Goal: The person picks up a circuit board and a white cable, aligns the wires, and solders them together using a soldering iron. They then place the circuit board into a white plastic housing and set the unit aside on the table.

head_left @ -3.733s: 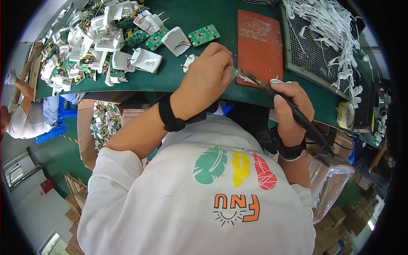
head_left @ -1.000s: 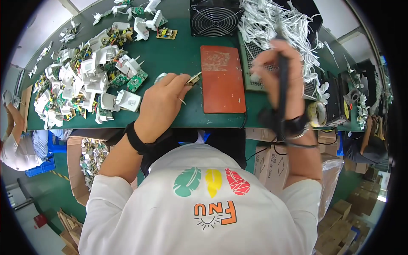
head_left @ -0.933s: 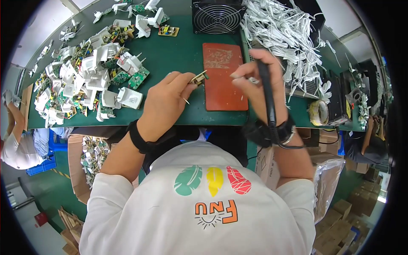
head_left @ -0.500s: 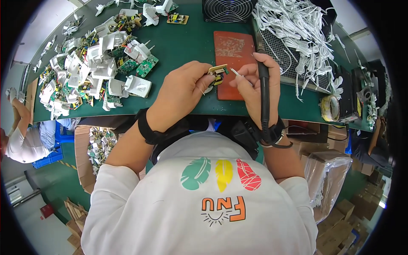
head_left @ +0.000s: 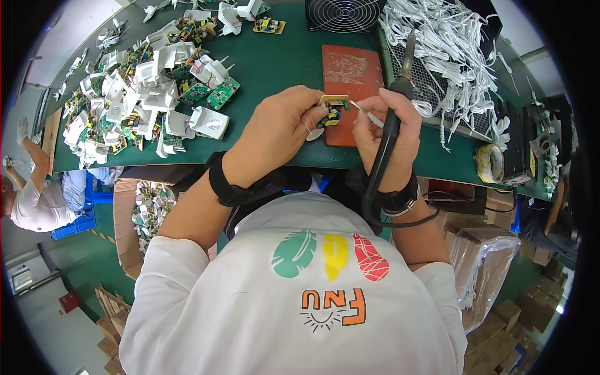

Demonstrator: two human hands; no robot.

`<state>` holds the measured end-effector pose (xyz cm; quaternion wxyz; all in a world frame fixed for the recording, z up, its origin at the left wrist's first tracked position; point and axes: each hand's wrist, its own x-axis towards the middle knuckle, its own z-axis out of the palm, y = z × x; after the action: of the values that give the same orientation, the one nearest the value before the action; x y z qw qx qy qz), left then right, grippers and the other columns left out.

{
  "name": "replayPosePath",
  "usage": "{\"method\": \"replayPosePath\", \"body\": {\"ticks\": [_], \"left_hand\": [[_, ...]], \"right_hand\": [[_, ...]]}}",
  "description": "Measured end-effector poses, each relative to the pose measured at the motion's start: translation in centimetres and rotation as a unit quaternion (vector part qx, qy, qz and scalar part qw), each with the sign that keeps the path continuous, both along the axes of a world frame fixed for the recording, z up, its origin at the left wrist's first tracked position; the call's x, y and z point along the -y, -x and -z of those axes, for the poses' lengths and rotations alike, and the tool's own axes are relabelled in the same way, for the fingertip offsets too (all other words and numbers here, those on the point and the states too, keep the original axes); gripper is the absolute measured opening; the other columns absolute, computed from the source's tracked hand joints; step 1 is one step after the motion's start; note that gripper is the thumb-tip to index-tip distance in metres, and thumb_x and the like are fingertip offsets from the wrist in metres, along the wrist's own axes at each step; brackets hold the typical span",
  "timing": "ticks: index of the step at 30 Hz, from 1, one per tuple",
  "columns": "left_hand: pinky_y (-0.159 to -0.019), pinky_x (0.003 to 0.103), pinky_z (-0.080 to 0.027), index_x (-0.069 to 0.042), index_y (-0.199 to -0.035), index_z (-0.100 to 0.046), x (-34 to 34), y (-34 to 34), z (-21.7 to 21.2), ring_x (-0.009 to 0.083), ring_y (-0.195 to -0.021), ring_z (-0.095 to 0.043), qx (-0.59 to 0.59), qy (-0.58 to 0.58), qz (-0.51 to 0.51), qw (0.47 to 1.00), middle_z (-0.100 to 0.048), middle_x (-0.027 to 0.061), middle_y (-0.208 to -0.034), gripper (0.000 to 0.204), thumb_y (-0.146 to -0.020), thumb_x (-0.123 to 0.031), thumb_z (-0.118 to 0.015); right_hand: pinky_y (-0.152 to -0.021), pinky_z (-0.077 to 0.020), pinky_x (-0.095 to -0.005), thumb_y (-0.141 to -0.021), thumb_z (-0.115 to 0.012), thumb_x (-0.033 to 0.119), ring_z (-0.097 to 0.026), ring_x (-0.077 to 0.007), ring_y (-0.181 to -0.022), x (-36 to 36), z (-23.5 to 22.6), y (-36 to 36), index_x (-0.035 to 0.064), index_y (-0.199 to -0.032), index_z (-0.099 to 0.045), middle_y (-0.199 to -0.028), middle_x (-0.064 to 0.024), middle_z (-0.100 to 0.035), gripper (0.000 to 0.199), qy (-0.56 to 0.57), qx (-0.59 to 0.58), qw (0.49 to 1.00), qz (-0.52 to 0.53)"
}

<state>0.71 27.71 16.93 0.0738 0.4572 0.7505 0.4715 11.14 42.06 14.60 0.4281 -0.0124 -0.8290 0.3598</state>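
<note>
Pinched between my left hand's (head_left: 272,134) thumb and fingers is a small circuit board (head_left: 334,111) with yellow and green parts, held upright over the near half of a red-brown pad (head_left: 352,128). A black-handled soldering iron (head_left: 389,134) lies across my right hand (head_left: 403,147), its metal end pointing away over the wire rack. The thumb and fingers of that hand also hold a white cable end (head_left: 374,119), whose thin tip is close to the board's right edge. Whether tip and board touch, I cannot tell.
Left on the green table (head_left: 269,69) lies a heap of white charger housings and boards (head_left: 144,94). White cables (head_left: 437,56) cover a wire rack at the right, near a tape roll (head_left: 489,164). A fan (head_left: 345,15) stands at the back. Another person (head_left: 44,194) sits far left.
The soldering iron has swung so its metal end shows, pointing away and right. The cable end in my right hand has turned, showing its ribbed sleeve. The board remains in my left hand.
</note>
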Motion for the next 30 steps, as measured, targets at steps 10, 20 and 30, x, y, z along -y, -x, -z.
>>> {"method": "replayPosePath", "body": {"ticks": [10, 20, 30], "left_hand": [[-0.061, 0.031, -0.043, -0.001, -0.098, -0.059, 0.0, -0.1, -0.3, 0.025, -0.067, -0.052, -0.042, 0.025, 0.014, 0.999, -0.053, 0.0114, -0.076, 0.015, -0.085, -0.009, -0.057], [-0.058, 0.032, -0.044, -0.003, -0.096, -0.059, -0.4, -0.3, -0.3, 0.0268, -0.067, -0.054, -0.045, 0.019, 0.016, 0.999, -0.054, 0.0118, -0.075, 0.015, -0.081, -0.005, -0.061], [-0.048, 0.028, -0.045, -0.004, -0.086, -0.058, 1.4, -1.4, 1.2, 0.0187, -0.064, -0.054, -0.435, 0.154, 0.028, 0.887, -0.048, 0.0043, -0.075, 0.016, -0.071, -0.009, -0.057]], "right_hand": [[-0.055, -0.0498, -0.0211, -0.072, -0.065, -0.009, -0.063, -0.0139, -0.074, -0.2, 0.1, 0.3, 0.0042, -0.11, -0.048, -0.09, -0.0103, -0.063, 0.044, -0.109, -0.036, 0.993, 0.017], [-0.058, -0.0515, -0.0247, -0.072, -0.065, -0.01, -0.065, -0.0179, -0.072, -0.1, -0.1, 0.2, 0.0047, -0.112, -0.048, -0.088, -0.0114, -0.064, 0.046, -0.159, -0.035, 0.986, 0.022], [-0.072, -0.0513, -0.0268, -0.074, -0.064, -0.009, -0.062, -0.0177, -0.088, 0.9, 1.5, -0.6, 0.0038, -0.119, -0.04, -0.097, -0.0125, -0.061, 0.053, 0.112, 0.125, 0.983, -0.071]]}}
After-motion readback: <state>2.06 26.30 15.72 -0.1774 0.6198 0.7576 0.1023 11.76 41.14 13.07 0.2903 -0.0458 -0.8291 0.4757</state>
